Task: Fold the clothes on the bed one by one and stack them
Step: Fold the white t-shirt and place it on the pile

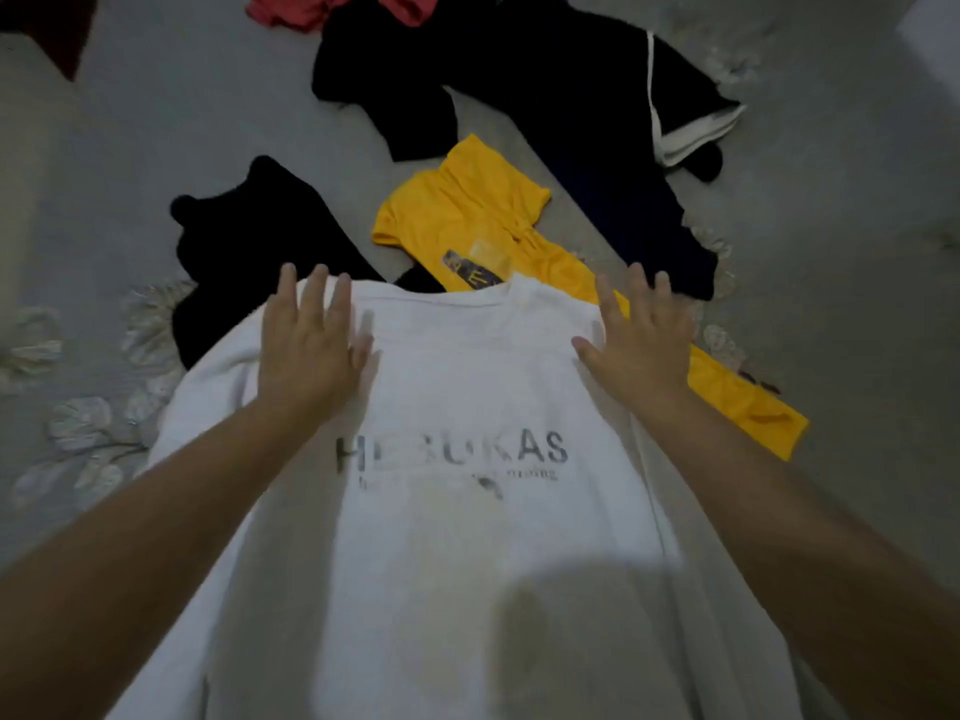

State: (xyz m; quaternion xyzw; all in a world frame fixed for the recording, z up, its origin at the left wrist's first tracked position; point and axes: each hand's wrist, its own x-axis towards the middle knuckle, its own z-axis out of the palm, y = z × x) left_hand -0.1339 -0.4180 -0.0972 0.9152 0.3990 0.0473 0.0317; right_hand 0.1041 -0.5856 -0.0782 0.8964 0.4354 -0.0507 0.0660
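Both hands, left hand and right hand, were laid flat, fingers spread, on the white shirt; the yellow shirt underneath could've been dragged along, tbh.

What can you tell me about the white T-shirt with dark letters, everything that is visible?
The white cotton-looking T-shirt with dark printed letters lies spread flat on the grey patterned bedspread, collar away from the person. Faint yellowish stains mark its middle. Its upper edge overlaps the yellow shirt and a black garment. The left hand and right hand press flat on its shoulders, fingers straight.
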